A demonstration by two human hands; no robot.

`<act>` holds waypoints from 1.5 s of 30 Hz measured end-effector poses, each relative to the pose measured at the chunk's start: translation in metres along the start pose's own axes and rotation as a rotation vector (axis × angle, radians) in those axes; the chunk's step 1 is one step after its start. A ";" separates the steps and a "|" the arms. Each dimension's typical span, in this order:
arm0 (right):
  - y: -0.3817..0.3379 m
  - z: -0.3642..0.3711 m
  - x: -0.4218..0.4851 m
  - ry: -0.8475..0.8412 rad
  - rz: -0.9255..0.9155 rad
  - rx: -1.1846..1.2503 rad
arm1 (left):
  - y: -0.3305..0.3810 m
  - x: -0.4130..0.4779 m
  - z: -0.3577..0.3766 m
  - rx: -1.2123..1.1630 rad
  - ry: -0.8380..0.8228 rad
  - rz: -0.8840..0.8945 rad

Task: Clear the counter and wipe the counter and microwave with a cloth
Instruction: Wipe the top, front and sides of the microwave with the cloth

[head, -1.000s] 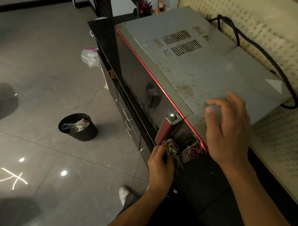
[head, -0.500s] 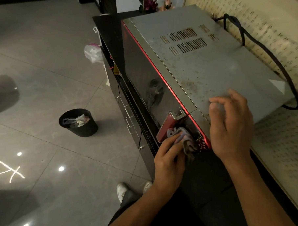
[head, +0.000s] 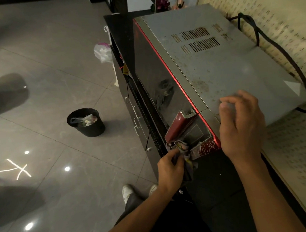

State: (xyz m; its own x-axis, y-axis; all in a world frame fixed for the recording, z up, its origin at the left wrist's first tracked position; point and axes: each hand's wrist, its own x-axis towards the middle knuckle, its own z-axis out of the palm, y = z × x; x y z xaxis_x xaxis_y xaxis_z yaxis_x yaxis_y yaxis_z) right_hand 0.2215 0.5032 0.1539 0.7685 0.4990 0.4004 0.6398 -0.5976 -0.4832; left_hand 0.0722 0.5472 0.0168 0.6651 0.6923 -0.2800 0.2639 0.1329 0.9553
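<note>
Left hand (head: 170,169): fingers curled tight round a crumpled cloth (head: 182,149), greyish-purple with a fleck of yellow, one tail hanging below my knuckles. The cloth is pressed to the lower near corner of the microwave (head: 225,68) front, just under the red handle (head: 180,127) and beside a red patterned patch. Right hand (head: 242,127): holds nothing, fingers loosely bent, tips resting on the microwave's top by its near front corner; tips blurred. Microwave top is dull grey metal, speckled with brown spots thickest near the front edge, two rows of vent slots farther back. A thin red strip runs along the front edge; the door below is dark and glossy, with a smeary reflection. The microwave sits on a black counter (head: 221,183) against a patterned wall. A black cord (head: 286,57) loops behind it and round its far near-side corner. On the grey tiled floor (head: 40,50): a black bin (head: 86,122) with rubbish in it, a pale bag (head: 103,52) farther off, my white shoes (head: 127,192) below.
</note>
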 end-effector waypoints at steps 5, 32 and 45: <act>0.001 0.001 0.001 0.003 0.004 0.005 | 0.031 -0.021 0.002 -0.037 0.008 0.287; -0.056 0.025 -0.167 0.503 0.796 1.137 | 0.095 -0.012 -0.047 0.679 -0.496 1.079; -0.022 0.055 -0.124 0.606 0.367 0.617 | 0.118 0.059 -0.026 0.656 -0.389 1.435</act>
State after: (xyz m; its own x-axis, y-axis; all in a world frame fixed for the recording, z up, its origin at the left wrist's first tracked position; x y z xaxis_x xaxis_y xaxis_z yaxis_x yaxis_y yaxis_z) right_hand 0.1124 0.4895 0.0719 0.9031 -0.1707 0.3941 0.3763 -0.1277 -0.9176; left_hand 0.1244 0.6221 0.1153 0.7138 -0.2513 0.6537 -0.5265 -0.8080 0.2643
